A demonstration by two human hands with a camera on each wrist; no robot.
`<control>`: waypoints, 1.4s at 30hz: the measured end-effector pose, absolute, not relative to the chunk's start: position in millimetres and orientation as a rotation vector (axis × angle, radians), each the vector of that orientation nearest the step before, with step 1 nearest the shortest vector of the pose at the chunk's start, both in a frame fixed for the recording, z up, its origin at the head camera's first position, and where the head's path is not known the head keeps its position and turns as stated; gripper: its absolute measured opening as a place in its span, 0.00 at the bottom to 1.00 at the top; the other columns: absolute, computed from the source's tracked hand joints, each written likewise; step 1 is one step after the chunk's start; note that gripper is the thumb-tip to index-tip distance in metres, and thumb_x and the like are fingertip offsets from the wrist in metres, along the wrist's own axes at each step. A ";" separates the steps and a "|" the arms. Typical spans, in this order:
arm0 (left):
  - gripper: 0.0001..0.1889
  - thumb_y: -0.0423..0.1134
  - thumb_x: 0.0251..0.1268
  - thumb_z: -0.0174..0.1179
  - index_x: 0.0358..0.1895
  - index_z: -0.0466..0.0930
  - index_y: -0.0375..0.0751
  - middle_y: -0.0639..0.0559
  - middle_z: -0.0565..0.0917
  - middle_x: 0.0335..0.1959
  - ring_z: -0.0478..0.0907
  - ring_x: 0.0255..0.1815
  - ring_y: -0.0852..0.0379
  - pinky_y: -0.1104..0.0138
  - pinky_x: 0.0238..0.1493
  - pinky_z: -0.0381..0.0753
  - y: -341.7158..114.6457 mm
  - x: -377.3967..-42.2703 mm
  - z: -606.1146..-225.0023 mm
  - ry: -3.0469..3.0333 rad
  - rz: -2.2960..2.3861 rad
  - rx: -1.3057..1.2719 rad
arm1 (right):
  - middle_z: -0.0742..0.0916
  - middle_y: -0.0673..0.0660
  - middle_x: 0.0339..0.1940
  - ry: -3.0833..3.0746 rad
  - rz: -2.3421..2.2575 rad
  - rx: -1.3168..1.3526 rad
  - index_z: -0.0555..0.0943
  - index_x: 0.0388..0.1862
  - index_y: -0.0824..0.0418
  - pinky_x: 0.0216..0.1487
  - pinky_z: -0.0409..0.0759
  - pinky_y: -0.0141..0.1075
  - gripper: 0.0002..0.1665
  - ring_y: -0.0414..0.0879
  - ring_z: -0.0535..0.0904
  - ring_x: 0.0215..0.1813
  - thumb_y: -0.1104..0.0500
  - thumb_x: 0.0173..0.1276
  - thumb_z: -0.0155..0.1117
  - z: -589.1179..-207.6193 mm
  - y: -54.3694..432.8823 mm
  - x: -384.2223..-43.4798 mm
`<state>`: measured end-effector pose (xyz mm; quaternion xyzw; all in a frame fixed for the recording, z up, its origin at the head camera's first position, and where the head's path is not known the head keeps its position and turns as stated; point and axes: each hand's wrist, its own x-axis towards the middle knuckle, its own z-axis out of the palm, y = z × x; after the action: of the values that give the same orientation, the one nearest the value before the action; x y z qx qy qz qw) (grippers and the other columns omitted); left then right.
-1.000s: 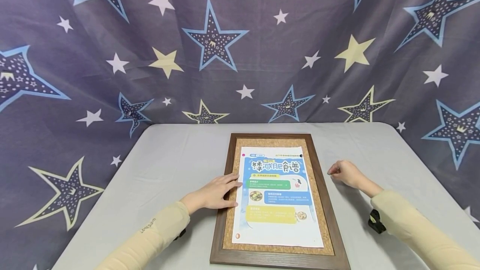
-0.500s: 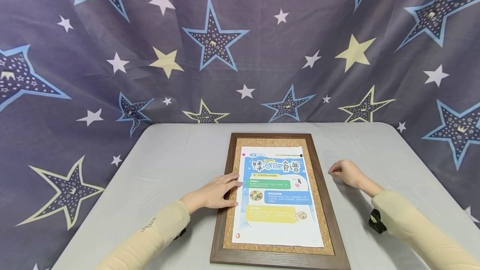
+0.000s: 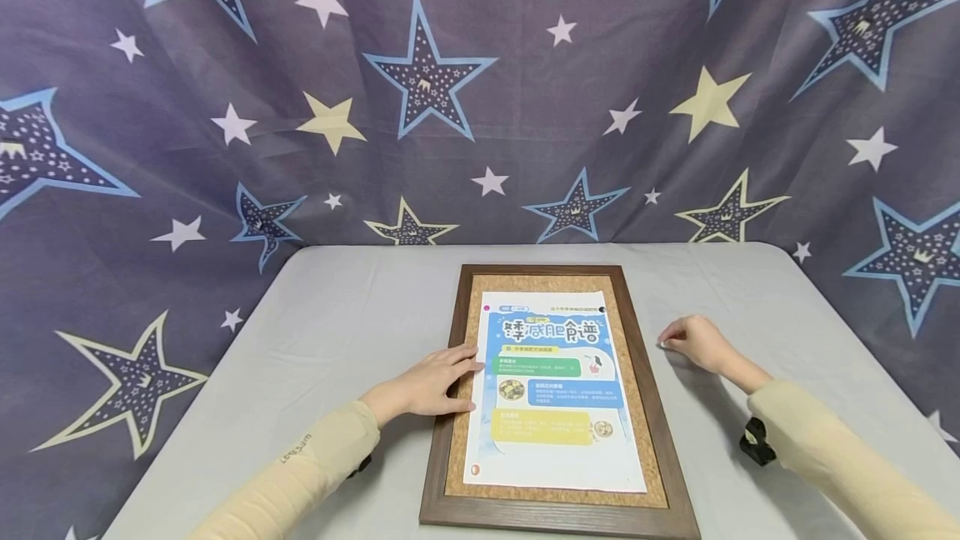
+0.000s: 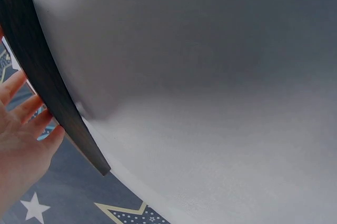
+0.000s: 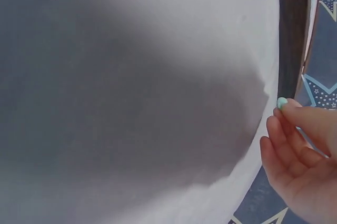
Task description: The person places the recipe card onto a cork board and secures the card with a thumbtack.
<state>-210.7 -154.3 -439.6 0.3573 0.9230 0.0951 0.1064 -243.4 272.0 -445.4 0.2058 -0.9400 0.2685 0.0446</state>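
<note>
A brown-framed corkboard (image 3: 660, 473) lies on the table, with a printed sheet (image 3: 555, 469) on its cork. A pink push pin (image 3: 487, 307) is at the sheet's upper left corner, a black push pin (image 3: 602, 309) at its upper right. My left hand (image 3: 431, 382) rests across the frame's left side, fingers spread, fingertips on the sheet's left edge. To the right of the board, apart from it, my right hand (image 3: 697, 343) has curled fingers. Between its thumb and index finger it pinches a small pale green push pin (image 5: 282, 102), mostly hidden by the fingertips.
A grey cloth covers the table (image 3: 360, 298). Behind and beside it hangs a purple curtain (image 3: 517, 90) printed with stars. A black wrist device (image 3: 756, 442) shows under the right sleeve.
My right hand has shifted very slightly to the right. The left hand, the board and the sheet stay in place.
</note>
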 end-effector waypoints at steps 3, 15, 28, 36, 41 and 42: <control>0.32 0.56 0.57 0.53 0.63 0.63 0.43 0.43 0.56 0.67 0.49 0.68 0.46 0.53 0.65 0.50 -154.3 -210.6 -439.5 2.718 0.278 1.047 | 0.84 0.59 0.23 -2.871 0.859 0.652 0.82 0.23 0.70 0.31 0.78 0.40 0.04 0.51 0.79 0.28 0.73 0.52 0.60 -442.8 271.5 -241.9; 0.33 0.56 0.57 0.53 0.63 0.62 0.43 0.44 0.55 0.67 0.49 0.68 0.46 0.53 0.65 0.50 -154.3 -210.8 -439.9 2.714 0.272 1.048 | 0.85 0.60 0.26 -2.929 1.012 0.724 0.82 0.26 0.71 0.32 0.77 0.31 0.04 0.46 0.80 0.29 0.73 0.54 0.59 -429.2 265.1 -228.8; 0.32 0.57 0.57 0.53 0.63 0.63 0.43 0.43 0.55 0.67 0.49 0.68 0.46 0.52 0.64 0.50 -154.4 -210.4 -439.1 2.716 0.268 1.050 | 0.85 0.56 0.27 -2.969 1.115 0.889 0.83 0.27 0.67 0.32 0.77 0.30 0.05 0.41 0.79 0.31 0.71 0.53 0.60 -419.1 252.3 -212.9; 0.32 0.57 0.57 0.53 0.63 0.63 0.43 0.42 0.55 0.67 0.49 0.68 0.45 0.52 0.64 0.51 -154.7 -210.7 -439.9 2.718 0.268 1.055 | 0.85 0.54 0.25 -3.004 1.252 1.011 0.83 0.26 0.66 0.30 0.76 0.29 0.03 0.35 0.77 0.28 0.69 0.53 0.61 -419.6 244.3 -204.8; 0.32 0.56 0.57 0.53 0.63 0.63 0.43 0.42 0.55 0.67 0.49 0.68 0.45 0.52 0.64 0.51 -155.1 -210.7 -440.2 2.716 0.284 1.056 | 0.85 0.54 0.25 -3.030 1.369 1.100 0.83 0.26 0.67 0.30 0.77 0.29 0.03 0.36 0.77 0.27 0.69 0.53 0.62 -417.2 237.3 -196.5; 0.32 0.56 0.57 0.53 0.63 0.63 0.43 0.42 0.55 0.67 0.49 0.68 0.45 0.51 0.64 0.51 -155.2 -210.8 -440.2 2.716 0.286 1.058 | 0.85 0.54 0.25 -3.037 1.385 1.113 0.83 0.26 0.67 0.31 0.77 0.29 0.03 0.36 0.78 0.27 0.69 0.52 0.62 -416.6 236.0 -194.9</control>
<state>-210.8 -155.2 -440.2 0.3592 0.9221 0.0972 0.1061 -194.9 236.0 -416.6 0.3106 -0.8479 0.3866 -0.1873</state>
